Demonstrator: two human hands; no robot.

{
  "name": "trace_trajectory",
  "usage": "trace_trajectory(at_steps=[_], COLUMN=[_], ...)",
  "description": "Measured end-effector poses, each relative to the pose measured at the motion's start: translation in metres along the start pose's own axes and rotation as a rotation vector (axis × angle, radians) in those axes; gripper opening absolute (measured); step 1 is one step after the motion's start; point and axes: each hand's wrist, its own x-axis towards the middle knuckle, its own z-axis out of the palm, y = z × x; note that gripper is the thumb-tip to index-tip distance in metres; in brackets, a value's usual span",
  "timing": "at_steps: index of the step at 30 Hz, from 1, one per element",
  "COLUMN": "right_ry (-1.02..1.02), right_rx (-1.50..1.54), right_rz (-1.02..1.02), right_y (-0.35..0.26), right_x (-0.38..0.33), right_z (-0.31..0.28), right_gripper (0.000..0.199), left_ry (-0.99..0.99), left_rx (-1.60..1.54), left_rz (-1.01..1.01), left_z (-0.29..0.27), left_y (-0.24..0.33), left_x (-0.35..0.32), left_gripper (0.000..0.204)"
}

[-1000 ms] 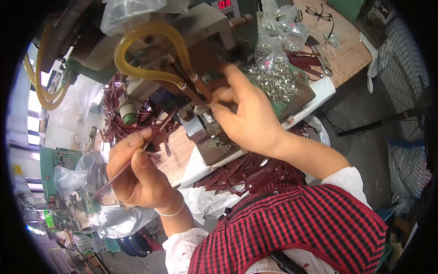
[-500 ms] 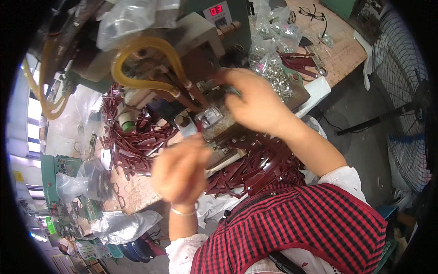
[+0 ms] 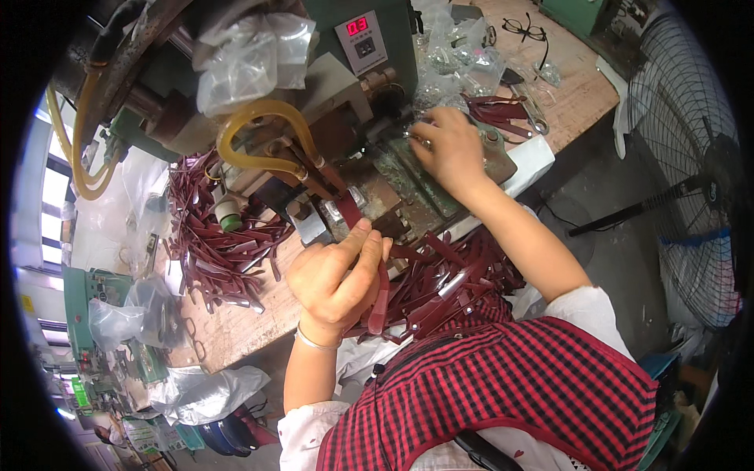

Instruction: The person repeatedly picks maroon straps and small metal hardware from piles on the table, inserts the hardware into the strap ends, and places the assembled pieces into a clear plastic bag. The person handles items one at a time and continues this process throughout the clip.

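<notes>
Between its thumb and fingers my left hand [image 3: 334, 275] pinches a dark red strap [image 3: 378, 302]. The strap's far end lies at the small metal die [image 3: 344, 206] of the bench machine [image 3: 353, 118], below its copper-coloured arms [image 3: 323, 182]. The near end hangs past my knuckles toward my lap. My right hand [image 3: 452, 153] is over the right part of the machine's green base [image 3: 428, 188], with its fingers bent together. Small shiny metal pieces lie around there, largely covered by the hand. Whatever its fingertips hold is too small to make out.
Many dark red straps [image 3: 216, 235] lie heaped left of the machine, and more [image 3: 455, 286] rest at my lap. Yellow hoses [image 3: 263, 110] loop above the die. Plastic bags of metal parts [image 3: 455, 59] and eyeglasses [image 3: 525, 30] sit at the back; a fan [image 3: 683, 173] stands right.
My left hand has moved right and steadied, the strap now showing clearly at the die. My right hand has moved right, away from the die, to the small metal pieces.
</notes>
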Motion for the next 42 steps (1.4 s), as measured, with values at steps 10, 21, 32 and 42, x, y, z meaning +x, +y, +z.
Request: trace_trajectory(at_steps=[10,21,32,42], right_ry=[0.024,0.023,-0.145,-0.262], right_rx=[0.198,0.654,0.781,1.059], right_rz=[0.185,0.488,0.393,0.373], right_y=[0.009,0.0,-0.029,-0.115], right_x=[-0.03,-0.014,-0.027,0.002], right_z=[-0.024,-0.011,-0.087,-0.053], right_gripper=[0.015,0.013,0.018,0.035], left_ry=[-0.066,-0.502,-0.589,0.259], left_rx=[0.145,0.41,0.406,0.009], left_rz=[-0.508,-0.724,-0.6,-0.996], left_z=[-0.083,-0.061,-0.059,-0.04], left_y=[0.003,-0.105,-0.112,-0.067], left_x=[-0.095,-0.123,-0.177,-0.184], left_gripper=[0.011,0.018,0.022,0.015])
